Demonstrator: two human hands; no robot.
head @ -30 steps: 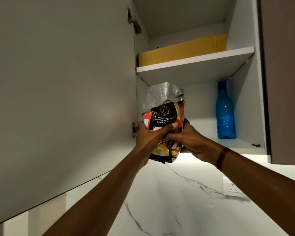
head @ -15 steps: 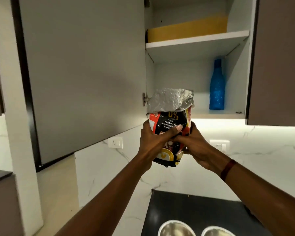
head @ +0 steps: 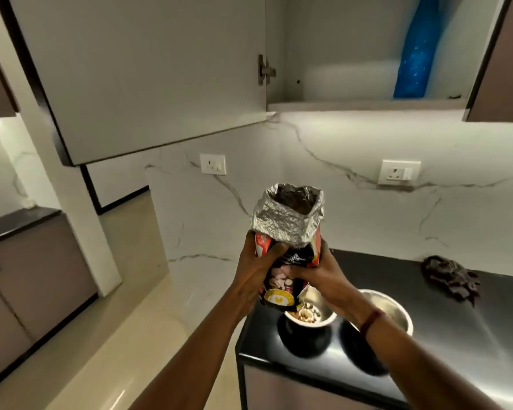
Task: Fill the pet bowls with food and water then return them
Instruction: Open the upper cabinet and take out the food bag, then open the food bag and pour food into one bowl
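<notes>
L hand (head: 256,272) + R hand (head: 323,275) both curled round open bag (head: 288,229), upright over L bowl (head: 308,335) on bench (head: 471,335), part-filled w/ kibble; R bowl (head: 396,309) looks empty, water + return pending.

The bag (head: 288,229) is glossy printed plastic below, with crinkled silver foil folded over at its mouth. On the counter (head: 462,338), smooth shiny black stone, stand polished metal bowls (head: 397,309) and a rumpled dark cloth (head: 449,276). Above the counter are a smooth veined marble wall (head: 353,149), a matt grey cupboard door (head: 145,69) and a translucent blue plastic bottle (head: 413,54).
</notes>
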